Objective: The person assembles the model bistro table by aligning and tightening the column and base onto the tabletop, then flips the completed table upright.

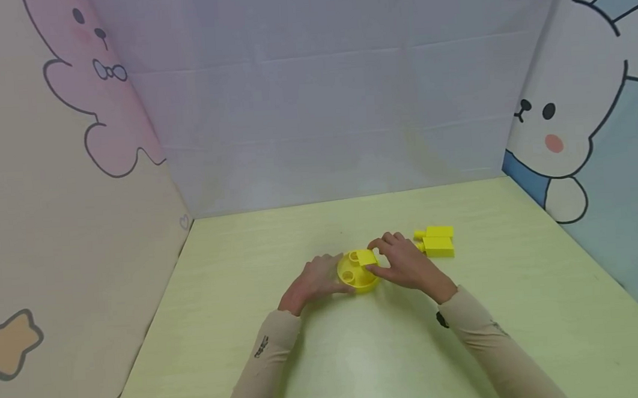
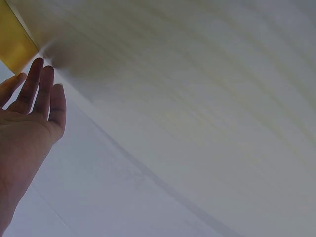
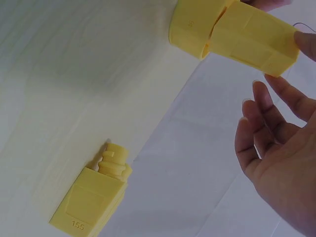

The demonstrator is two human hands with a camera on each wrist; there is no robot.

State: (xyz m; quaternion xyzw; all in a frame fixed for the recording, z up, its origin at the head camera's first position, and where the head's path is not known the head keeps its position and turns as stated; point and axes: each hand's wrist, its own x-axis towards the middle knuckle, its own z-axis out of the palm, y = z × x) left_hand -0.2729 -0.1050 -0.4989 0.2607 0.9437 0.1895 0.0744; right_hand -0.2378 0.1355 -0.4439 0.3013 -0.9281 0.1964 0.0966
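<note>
A round yellow base with raised round sockets rests on the table. My left hand holds its left side, fingers on the far side and thumb on the near side. The left wrist view shows only part of something yellow beyond that hand's fingertips. Over the base's far right part stands a yellow block, angular and upright. Thumb and index finger of my right hand pinch the block's upper end; the other fingers stay off it. How deeply the block sits in its socket is hidden.
Two more yellow blocks, a nearer one and a farther one, lie side by side right of my right hand. The right wrist view shows one block marked 155 with a ridged round plug. Printed walls enclose the pale table.
</note>
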